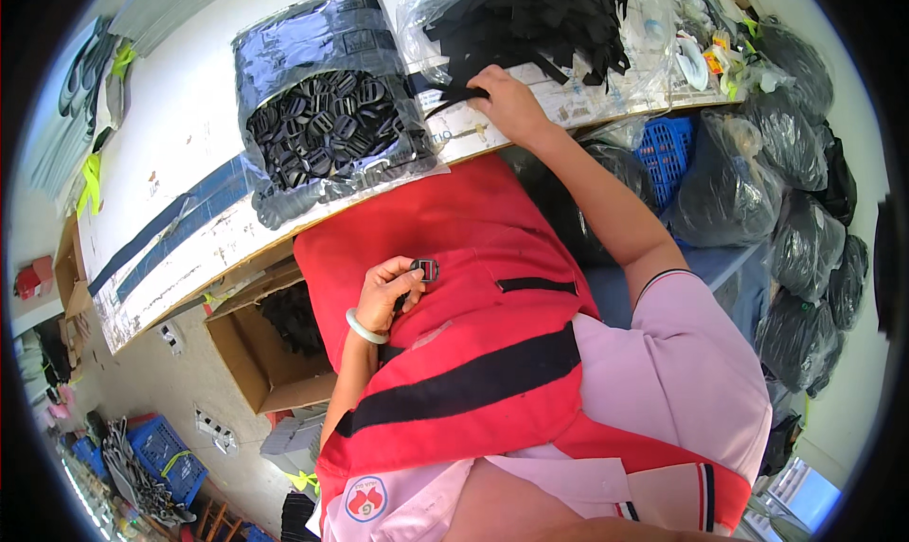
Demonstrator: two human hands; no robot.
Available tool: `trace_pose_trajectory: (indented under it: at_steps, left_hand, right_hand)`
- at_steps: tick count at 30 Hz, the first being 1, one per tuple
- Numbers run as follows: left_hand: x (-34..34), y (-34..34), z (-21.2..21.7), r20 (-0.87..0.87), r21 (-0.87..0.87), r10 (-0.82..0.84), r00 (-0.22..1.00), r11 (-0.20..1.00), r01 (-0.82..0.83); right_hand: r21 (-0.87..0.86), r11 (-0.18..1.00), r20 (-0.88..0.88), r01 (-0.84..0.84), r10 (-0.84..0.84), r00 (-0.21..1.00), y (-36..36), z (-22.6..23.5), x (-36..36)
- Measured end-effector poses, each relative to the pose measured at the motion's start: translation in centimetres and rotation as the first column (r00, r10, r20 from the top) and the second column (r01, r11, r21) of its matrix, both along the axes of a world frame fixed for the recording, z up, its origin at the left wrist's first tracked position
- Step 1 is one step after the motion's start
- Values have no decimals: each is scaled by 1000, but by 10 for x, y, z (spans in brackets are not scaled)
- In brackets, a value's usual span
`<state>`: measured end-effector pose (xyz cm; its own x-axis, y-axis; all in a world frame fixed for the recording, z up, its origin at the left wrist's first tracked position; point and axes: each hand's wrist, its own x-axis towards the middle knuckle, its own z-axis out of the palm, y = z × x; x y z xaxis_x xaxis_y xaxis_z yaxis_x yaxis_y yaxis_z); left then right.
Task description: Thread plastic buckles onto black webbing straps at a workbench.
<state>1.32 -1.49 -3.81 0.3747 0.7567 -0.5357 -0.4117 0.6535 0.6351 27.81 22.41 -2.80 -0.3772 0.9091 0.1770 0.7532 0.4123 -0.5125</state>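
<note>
Over the red apron, my left hand (390, 294) pinches a black plastic buckle (425, 270) between thumb and fingers. A pale bangle circles that wrist. My right hand (508, 104) reaches to the table, its fingers closed on a black webbing strap (454, 97). Just beyond it lies a heap of cut black straps (530, 26) on clear plastic. To the left of the right hand, an opened clear bag (327, 31) lies on the table, with many loose black buckles (322, 130) showing in it.
The white table (180, 97) has a worn front edge and blue tape strips (180, 225). Below it stands an open cardboard box (251, 353). Filled plastic bags (724, 187) and a blue crate (668, 154) crowd the right. Another blue basket (166, 457) sits on the floor at lower left.
</note>
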Motion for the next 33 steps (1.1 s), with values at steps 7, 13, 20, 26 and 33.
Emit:
trace_pose_trajectory:
  at_steps: [7,13,20,26,33]
  left_hand:
    - [-1,-8,-3,42,18,80,996,997,-81]
    - [1,-7,-12,51,9,62,997,998,-63]
    - [1,-6,-14,69,-3,100,993,995,-100]
    - [1,-3,-17,58,-27,89,994,996,-88]
    - [3,-4,-15,50,-8,78,996,997,-78]
  right_hand:
    - [659,747,235,86,-313,920,31,78,38]
    - [623,776,335,103,-383,861,117,52,94]
    - [635,765,127,113,-248,961,114,57,83]
    - [587,810,-1,-10,13,1000,51,49,21]
    - [239,970,46,-34,24,999,-11,12,-44]
